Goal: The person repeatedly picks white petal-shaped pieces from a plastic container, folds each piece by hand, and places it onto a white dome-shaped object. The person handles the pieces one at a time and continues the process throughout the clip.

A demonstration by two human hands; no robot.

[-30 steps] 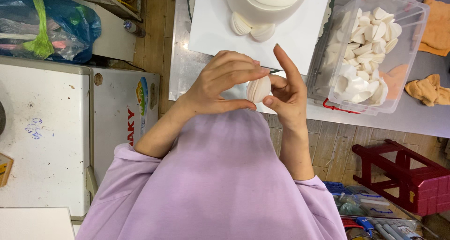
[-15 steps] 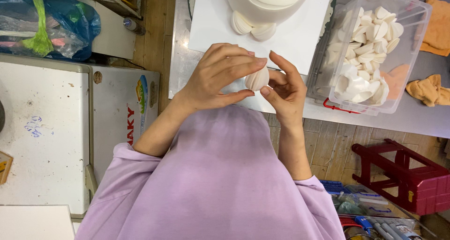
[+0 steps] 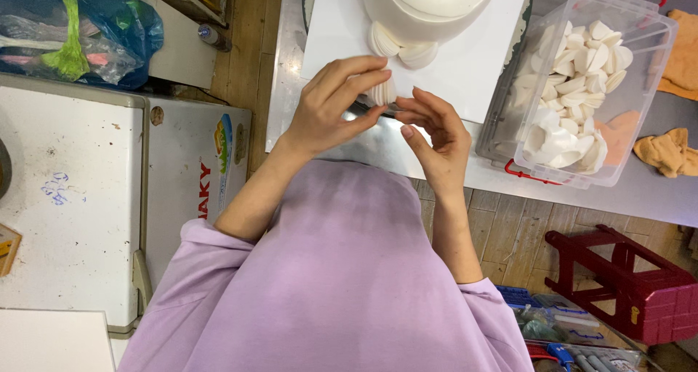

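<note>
My left hand [image 3: 336, 106] pinches a small white ribbed shell-shaped piece [image 3: 381, 92] between thumb and fingers, above the near edge of a white board [image 3: 472, 59]. My right hand [image 3: 435, 130] is just right of it, fingers curled, fingertips close to the piece; a thin dark tool seems to sit under its fingers, partly hidden. On the board stands a large white rounded form [image 3: 429, 5] with two white shell pieces [image 3: 403, 46] leaning against its base. A clear plastic bin [image 3: 582, 88] to the right holds several more white shell pieces.
The board and bin rest on a steel table [image 3: 363, 143]. Orange cloths [image 3: 669, 150] lie at the right. A white chest freezer [image 3: 87, 197] stands left, with a blue plastic bag [image 3: 80, 37] behind it. A red stool [image 3: 629, 285] and tool tray [image 3: 574, 339] sit below right.
Both hands rose slightly toward the board. The right hand's fingers, earlier upright against the piece, have curled and drawn a little away; the left hand keeps hold of the shell piece.
</note>
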